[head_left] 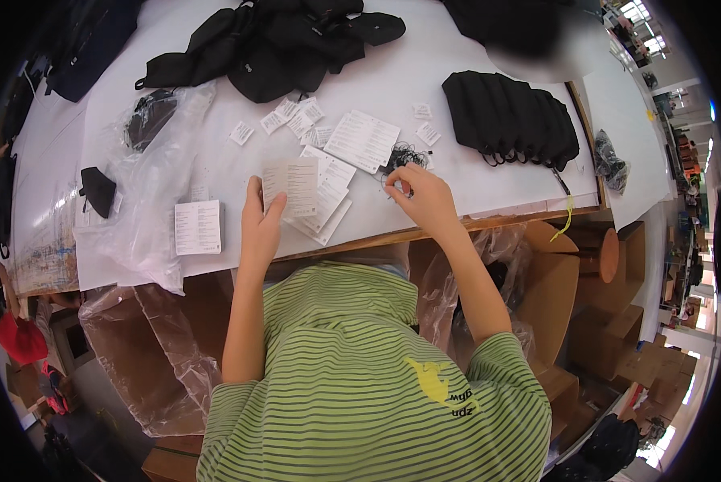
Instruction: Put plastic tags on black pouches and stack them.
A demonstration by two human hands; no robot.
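Between the thumb and fingers of my left hand (261, 215) is a printed card (294, 186), held just above the table. Under and beside it lie more white printed cards (334, 178), fanned out and overlapping. My right hand (426, 201) is bent with thumb and forefinger pinched together, close to a small tangle of thin black strings (408, 155). What sits in that pinch is too small to make out. A squared stack of printed cards (198, 227) rests left of my left hand.
Black fabric pouches (296, 48) are heaped at the back; a row of them (509, 120) lies right. Small white labels (296, 119) are scattered centrally. A clear plastic bag (155, 177) spreads left near a black piece (98, 191). Cardboard boxes (553, 297) stand below the table edge.
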